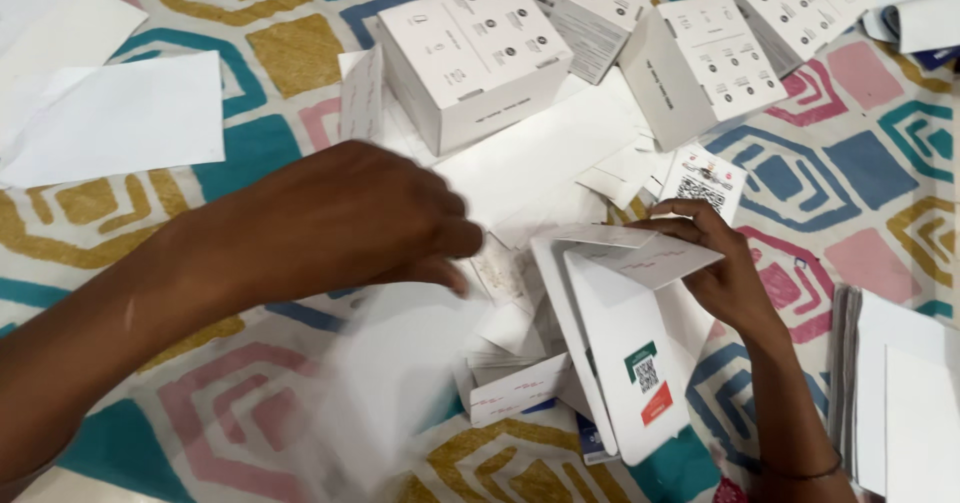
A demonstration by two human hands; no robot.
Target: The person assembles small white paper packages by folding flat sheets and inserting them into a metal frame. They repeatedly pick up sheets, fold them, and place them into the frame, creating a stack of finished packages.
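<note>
My right hand (722, 268) grips a half-folded white carton (628, 348) by its upper flaps; a green and red label shows on its front panel. My left hand (345, 218) reaches across from the left with fingers curled, over a blurred white sheet (385, 388) whose edge it seems to pinch. Between the two hands lies a heap of flat white card pieces (520, 213).
Several assembled white boxes (475, 58) stand at the top centre and right. Loose white sheets (115, 118) lie at the upper left. A stack of flat white cards (895, 403) sits at the right edge. Everything rests on a cloth with colourful geometric shapes (850, 173).
</note>
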